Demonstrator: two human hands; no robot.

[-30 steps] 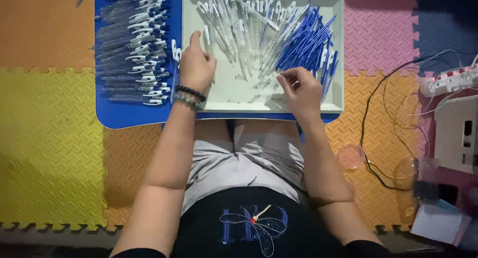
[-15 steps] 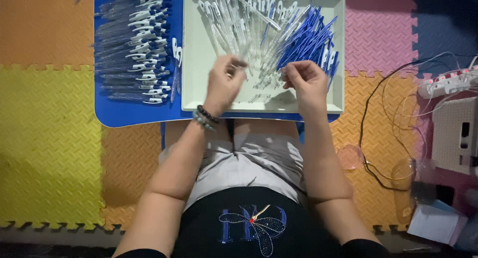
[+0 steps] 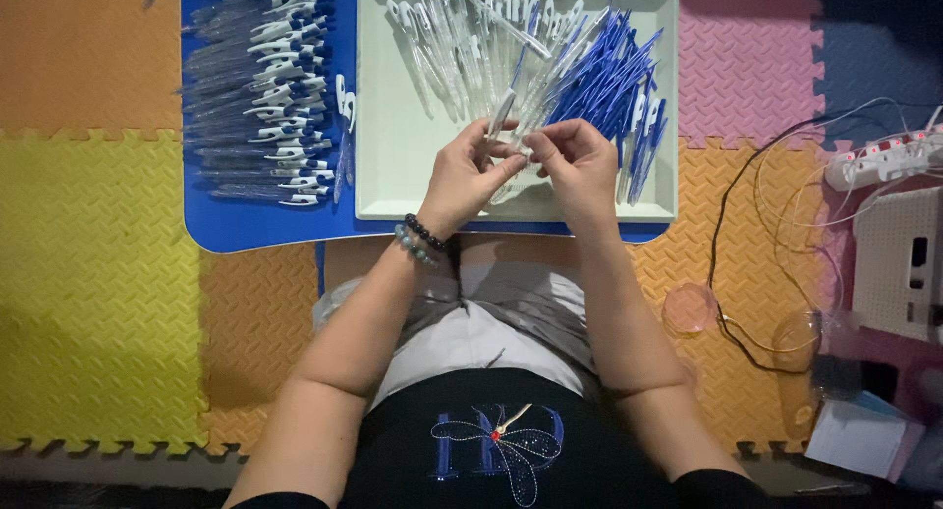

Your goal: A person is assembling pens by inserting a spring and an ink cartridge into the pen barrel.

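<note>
Both hands meet over the pale tray [image 3: 393, 190]: the left hand [image 3: 462, 175] pinches a clear pen barrel [image 3: 501, 116], the right hand [image 3: 580, 160] pinches its lower end, seemingly fitting a part in. Blue refills [image 3: 614, 77] lie just right, finished pens [image 3: 260, 86] rest left on the blue board [image 3: 255, 229]. Assembly looks midway; seating the pieces calls for straight alignment.

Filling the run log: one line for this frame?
left hand: holds clear pen barrel | right hand: pinching same barrel | over white tray | finished pens: left, on blue board
</note>
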